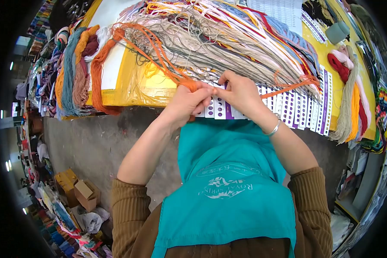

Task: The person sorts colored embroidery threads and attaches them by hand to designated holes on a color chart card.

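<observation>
Orange thread (161, 60) runs from a hank at the table's left part to my left hand (188, 101), whose fingers are wrapped round it. My right hand (241, 94) is pinched close beside the left fingertips, over the table's front edge; what lies between its fingertips is too small to make out. More orange thread (290, 87) trails from near my right hand to the right. Under and beyond my hands lie punched white cards (303, 109) with many pale, grey and coloured threads (228, 47) laid across them.
Coloured hanks (71, 73) hang over the table's left edge, and others (352, 99) lie at the right. A grey-green cup-like object (337, 32) and a printed sheet (277, 13) are farther back. An open cardboard box (86, 194) sits on the floor at lower left.
</observation>
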Motion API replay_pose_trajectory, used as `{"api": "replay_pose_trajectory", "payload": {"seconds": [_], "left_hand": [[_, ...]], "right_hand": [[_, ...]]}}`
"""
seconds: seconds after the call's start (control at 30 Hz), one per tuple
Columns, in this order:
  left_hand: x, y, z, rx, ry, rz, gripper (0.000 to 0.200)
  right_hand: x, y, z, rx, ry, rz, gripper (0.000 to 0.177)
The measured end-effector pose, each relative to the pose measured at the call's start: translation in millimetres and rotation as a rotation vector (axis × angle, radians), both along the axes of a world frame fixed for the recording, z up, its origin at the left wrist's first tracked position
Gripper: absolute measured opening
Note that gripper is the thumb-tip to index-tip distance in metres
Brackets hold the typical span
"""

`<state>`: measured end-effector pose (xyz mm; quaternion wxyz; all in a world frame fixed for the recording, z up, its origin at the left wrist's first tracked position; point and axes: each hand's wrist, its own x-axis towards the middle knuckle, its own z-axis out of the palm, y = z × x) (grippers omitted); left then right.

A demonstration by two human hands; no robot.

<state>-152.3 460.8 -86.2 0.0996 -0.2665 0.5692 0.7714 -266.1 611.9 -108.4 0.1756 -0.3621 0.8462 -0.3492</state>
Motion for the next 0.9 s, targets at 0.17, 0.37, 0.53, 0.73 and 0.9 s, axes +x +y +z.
{"api": "replay_pose_trajectory", "payload": {"seconds": [0.17,0.37,0.53,0.73,0.9], "left_hand": [[-9.5,0.1,-5.7,0.001,0.005,-0.058,0.015],[-25.1,5.4,-16.9,-0.658,0.185,-0.372,0.015],[-22.0,-62.6,-6.1,0.557,-0.017,-0.089,0.029],[4.3,-244.0,45.6,0.143,0.129,0.426,0.023],[-21.5,-274.7,65.7,0.01,0.413,0.787,0.016]], "right_hand": [[-7.6,-1.7,-11.5,-0.078,-0.169,-0.068,0.035],[-20.3,7.2,-13.0,-0.184,-0.508,0.091,0.04],[-16.7,3.2,5.8,0.09,-0.296,0.073,0.048],[-16.2,4.3,11.0,0.16,-0.165,0.157,0.041],[-14.9,4.1,8.9,0.143,-0.164,0.131,0.04]]}}
